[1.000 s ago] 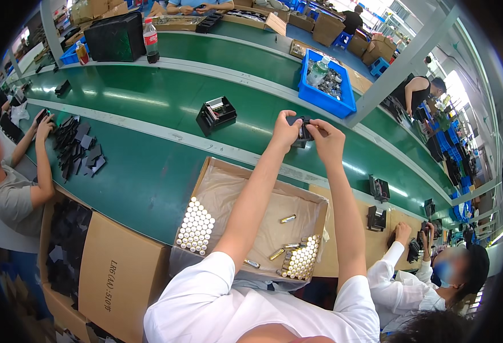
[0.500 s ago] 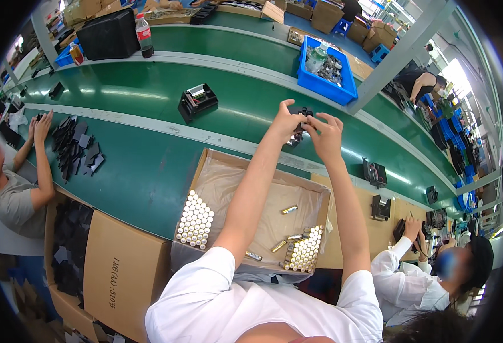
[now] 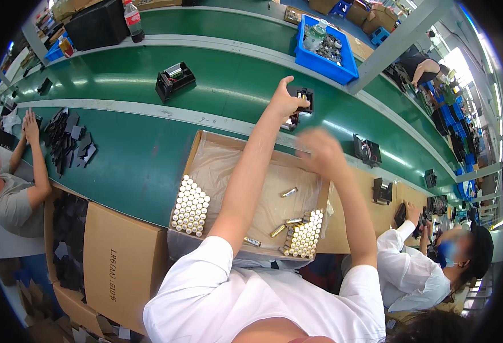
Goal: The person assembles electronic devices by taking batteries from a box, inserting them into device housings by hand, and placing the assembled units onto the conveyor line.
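Observation:
Over the green conveyor belt, my left hand point(image 3: 285, 103) grips a black plastic battery case point(image 3: 305, 107) by its near side, thumb and fingers around it. Yellowish battery shapes show inside the case. My right hand point(image 3: 323, 150) is apart from it, above the right far corner of the battery carton; motion smears its fingers, so what they hold cannot be made out. The open carton point(image 3: 196, 150), lined with clear film, lies below my forearms. A block of upright AA batteries point(image 3: 190, 208) fills its left side, another block point(image 3: 305, 237) its near right corner. A loose battery point(image 3: 289, 192) lies between them.
Another black case point(image 3: 175, 80) rides the belt to the left, and one more point(image 3: 367, 151) to the right. A blue bin point(image 3: 327, 66) stands beyond, beside a grey post point(image 3: 403, 43). Co-workers sit on both sides. Black plastic pieces point(image 3: 67, 140) lie heaped at left.
My right hand has left the battery case and moved back toward the carton. My left hand keeps its grip on the case, whose inside now shows more.

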Motion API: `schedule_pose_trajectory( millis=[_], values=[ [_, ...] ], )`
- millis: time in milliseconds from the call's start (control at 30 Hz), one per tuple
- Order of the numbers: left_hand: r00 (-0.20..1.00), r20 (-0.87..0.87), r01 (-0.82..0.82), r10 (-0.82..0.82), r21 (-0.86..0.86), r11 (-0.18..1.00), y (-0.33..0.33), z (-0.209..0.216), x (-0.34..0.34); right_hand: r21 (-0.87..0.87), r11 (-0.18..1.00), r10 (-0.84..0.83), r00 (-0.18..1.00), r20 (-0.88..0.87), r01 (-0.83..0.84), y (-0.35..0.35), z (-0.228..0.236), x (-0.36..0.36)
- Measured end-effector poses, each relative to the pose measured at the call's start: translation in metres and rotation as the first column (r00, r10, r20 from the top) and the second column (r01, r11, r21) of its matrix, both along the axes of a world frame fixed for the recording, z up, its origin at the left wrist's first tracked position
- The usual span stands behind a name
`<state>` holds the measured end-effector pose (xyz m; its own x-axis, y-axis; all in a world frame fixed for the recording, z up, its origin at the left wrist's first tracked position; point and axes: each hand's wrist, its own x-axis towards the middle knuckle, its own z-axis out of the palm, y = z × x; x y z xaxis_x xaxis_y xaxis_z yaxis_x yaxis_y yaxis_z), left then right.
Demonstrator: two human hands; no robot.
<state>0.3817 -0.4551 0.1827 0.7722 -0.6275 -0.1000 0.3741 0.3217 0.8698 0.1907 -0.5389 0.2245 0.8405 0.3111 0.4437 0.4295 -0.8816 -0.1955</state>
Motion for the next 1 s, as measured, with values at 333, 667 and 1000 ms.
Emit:
schedule_pose_trajectory(
  millis=[333,667,1000],
  values=[
    [0.987,0.138,-0.104,0.082,0.164,0.981,-0.007,-0.013,0.008,0.246,0.962,0.221,0.87,-0.441,-0.119,0.016,0.004,-0.021],
    [0.973,0.083,-0.227,0.216,0.169,0.959,-0.002,-0.03,0.038,0.479,0.813,-0.384,0.923,0.013,0.331,-0.026,-0.005,0.125],
    [0.799,0.579,-0.531,0.161,0.553,0.642,0.056,0.015,0.079,0.323,0.92,-0.209,0.975,-0.075,0.222,0.022,-0.033,0.142]
  ],
)
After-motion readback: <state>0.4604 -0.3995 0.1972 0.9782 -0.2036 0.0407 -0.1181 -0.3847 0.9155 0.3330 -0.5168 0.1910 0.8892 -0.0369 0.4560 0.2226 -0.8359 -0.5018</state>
